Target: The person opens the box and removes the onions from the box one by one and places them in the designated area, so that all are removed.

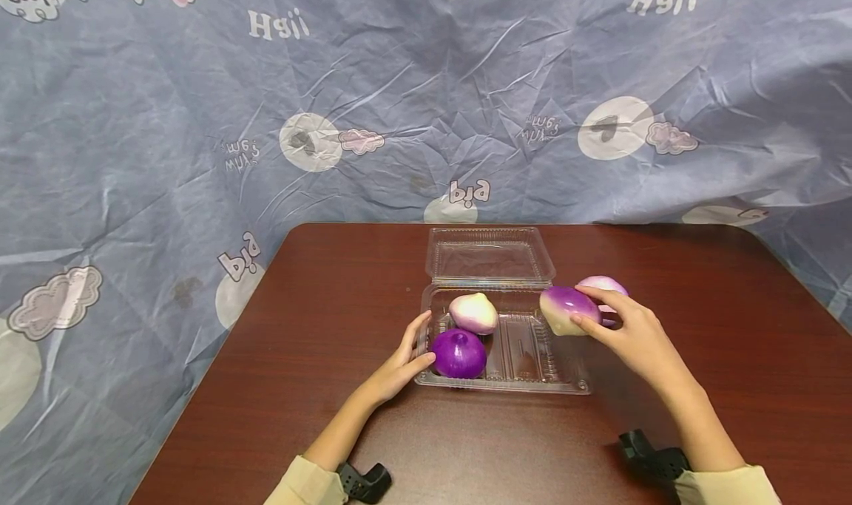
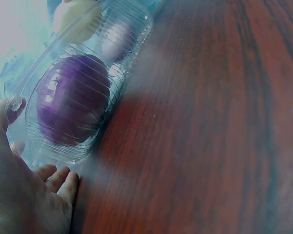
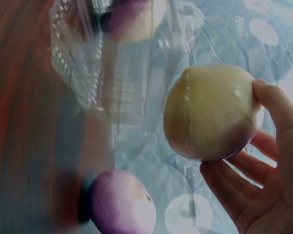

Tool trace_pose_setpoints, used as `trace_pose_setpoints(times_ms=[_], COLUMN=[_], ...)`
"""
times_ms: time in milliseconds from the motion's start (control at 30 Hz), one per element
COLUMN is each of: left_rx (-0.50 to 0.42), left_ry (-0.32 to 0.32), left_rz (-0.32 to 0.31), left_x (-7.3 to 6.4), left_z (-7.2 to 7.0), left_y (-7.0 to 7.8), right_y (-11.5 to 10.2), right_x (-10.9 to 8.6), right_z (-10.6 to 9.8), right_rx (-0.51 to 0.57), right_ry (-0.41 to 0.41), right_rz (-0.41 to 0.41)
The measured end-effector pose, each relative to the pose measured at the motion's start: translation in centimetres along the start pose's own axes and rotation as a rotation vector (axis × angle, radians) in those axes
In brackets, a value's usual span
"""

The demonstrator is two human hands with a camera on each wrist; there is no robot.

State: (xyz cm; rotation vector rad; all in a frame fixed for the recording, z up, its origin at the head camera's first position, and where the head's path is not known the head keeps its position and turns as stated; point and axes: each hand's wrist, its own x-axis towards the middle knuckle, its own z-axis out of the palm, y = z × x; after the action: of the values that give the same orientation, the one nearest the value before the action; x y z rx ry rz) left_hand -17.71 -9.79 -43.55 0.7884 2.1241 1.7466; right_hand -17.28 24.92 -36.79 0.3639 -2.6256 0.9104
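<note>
A clear plastic clamshell container lies on the table with its lid folded back. A deep purple onion and a pale onion with a pink-purple blush sit in its left half. My left hand grips the container's left side, thumb by the front corner; the left wrist view has the hand at the rim. With thumb and fingers, my right hand holds a half-purple, half-cream onion above the container's right side; its cream part faces the right wrist camera.
Another light purple onion rests on the table right of the container, partly behind the right hand. The brown wooden table extends on both sides. A blue-grey printed cloth hangs behind it.
</note>
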Motion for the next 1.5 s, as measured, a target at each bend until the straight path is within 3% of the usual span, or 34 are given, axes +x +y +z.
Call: trace_pose_setpoints(times_ms=[367, 767, 867, 1167, 1267, 1333, 1500], left_rx=[0.005, 0.009, 0.008, 0.007, 0.016, 0.014, 0.001], left_ry=[-0.001, 0.004, 0.005, 0.026, 0.027, 0.020, 0.010], left_rz=[0.007, -0.002, 0.001, 0.020, 0.031, 0.023, 0.012], left_x=[0.0, 0.0, 0.0, 0.6, 0.6, 0.4, 0.3], left_z=[0.0, -0.1, -0.1, -0.2, -0.2, -0.2, -0.1], left_y=[0.1, 0.1, 0.0, -3.2, -3.3, -2.3, -1.7], right_y=[1.9, 5.3, 6.1, 8.2, 9.0, 9.5, 10.7], right_x=[0.3, 0.2, 0.0, -0.4, -0.5, -0.6, -0.8], right_z=[-2.4, -3.5, -3.6, -3.5, -3.3, -3.1, -2.5], right_rx=[-0.086, -0.079, -0.080, -0.083, -0.098, -0.110, -0.139], right_ry=[0.144, 0.267, 0.274, 0.298, 0.279, 0.264, 0.212], right_rz=[0.039, 0.127, 0.164, 0.228, 0.233, 0.236, 0.253])
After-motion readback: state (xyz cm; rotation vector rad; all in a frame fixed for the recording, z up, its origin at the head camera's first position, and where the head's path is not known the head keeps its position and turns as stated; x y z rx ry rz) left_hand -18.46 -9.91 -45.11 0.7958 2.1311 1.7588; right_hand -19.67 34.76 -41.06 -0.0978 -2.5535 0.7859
